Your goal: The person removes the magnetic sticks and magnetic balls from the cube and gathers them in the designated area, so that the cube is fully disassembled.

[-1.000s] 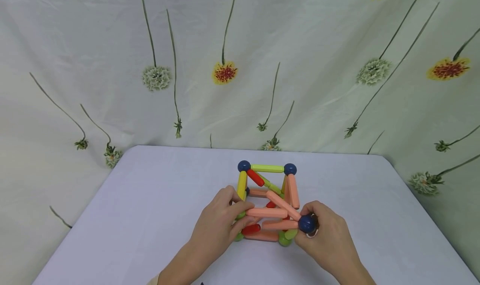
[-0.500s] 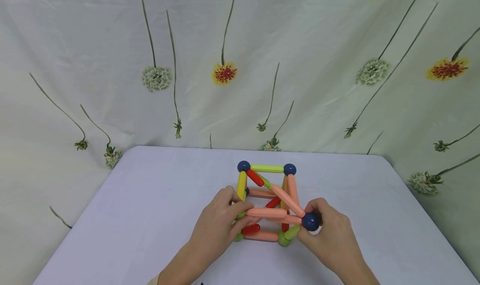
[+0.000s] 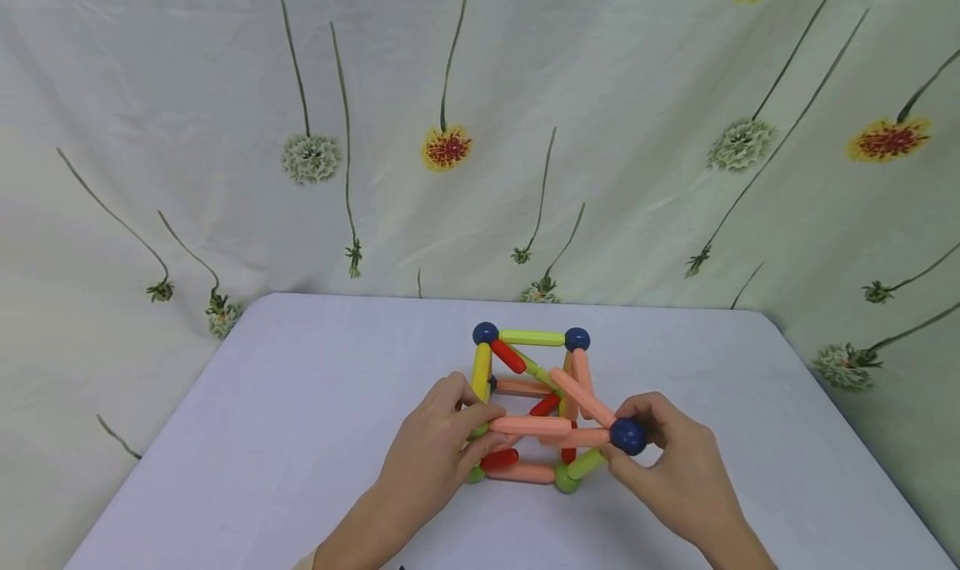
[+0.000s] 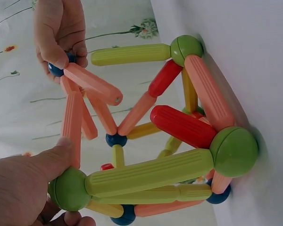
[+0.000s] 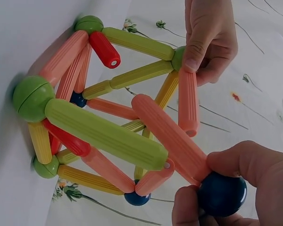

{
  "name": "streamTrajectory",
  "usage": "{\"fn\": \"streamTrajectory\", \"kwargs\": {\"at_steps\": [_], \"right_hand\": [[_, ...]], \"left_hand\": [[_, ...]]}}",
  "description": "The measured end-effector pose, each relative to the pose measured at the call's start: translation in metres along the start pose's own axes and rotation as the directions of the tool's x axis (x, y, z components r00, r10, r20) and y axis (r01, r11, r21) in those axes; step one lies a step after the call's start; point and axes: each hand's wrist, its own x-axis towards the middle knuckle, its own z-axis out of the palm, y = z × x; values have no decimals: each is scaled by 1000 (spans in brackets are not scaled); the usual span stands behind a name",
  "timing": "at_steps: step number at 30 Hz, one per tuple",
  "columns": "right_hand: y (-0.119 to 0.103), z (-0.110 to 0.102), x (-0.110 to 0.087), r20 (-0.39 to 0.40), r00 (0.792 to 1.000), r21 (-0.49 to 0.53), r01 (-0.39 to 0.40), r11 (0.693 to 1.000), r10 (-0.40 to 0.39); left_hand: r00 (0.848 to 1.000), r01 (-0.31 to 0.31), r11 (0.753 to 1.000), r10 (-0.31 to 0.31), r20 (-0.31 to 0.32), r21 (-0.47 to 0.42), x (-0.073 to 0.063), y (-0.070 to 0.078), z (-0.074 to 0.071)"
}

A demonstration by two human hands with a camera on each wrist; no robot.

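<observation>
Flanking a frame point(image 3: 545, 404) of coloured rods and balls that stands on a pale tabletop point(image 3: 337, 370), a person's two bare hands hold parts of it. Nearest, at the frame's front right foot, a light green rod point(image 5: 106, 134) rises from a green base ball point(image 5: 34, 99); its upper end is free. At the frame's front left upper corner, the left hand point(image 3: 441, 432) has its fingers closed narrowly round a green corner ball point(image 4: 68, 189), the thumb against a salmon rod point(image 3: 529, 426) that points right; that rod's other end is loose. Just right of the frame, the right hand point(image 3: 671, 462) pinches a dark blue ball point(image 3: 627, 436) between thumb and fingers. Salmon bars point(image 3: 583, 397) on this ball angle back toward the frame. At the frame's rear top, two navy balls point(image 3: 486, 333) are joined by a yellow-green bar point(image 3: 532, 337). The tabletop stretches broadly left and right of the frame, its side edges well apart from it; the far edge lies near, behind the frame. Farthest, beyond the frame, hangs a cloth point(image 3: 390, 220) patterned with long-stemmed flowers.
</observation>
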Motion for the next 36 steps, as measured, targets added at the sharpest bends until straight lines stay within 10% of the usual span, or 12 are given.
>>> {"fn": "streamTrajectory", "kwargs": {"at_steps": [8, 15, 24, 36], "right_hand": [[5, -6, 1, -79, 997, 175, 22, 984, -8], [7, -20, 7, -146, 989, 442, 35, 896, 33], [18, -32, 18, -240, 959, 416, -36, 909, 148], [59, -15, 30, -91, 970, 280, -194, 940, 227]], "left_hand": [[1000, 6, 1000, -6, 0, -10, 0, 1, 0], [1000, -2, 1000, 2, -4, -6, 0, 0, 0], [1000, 2, 1000, -2, -9, -3, -1, -1, -1], [1000, 21, 999, -21, 16, 33, -3, 0, -5]]}}
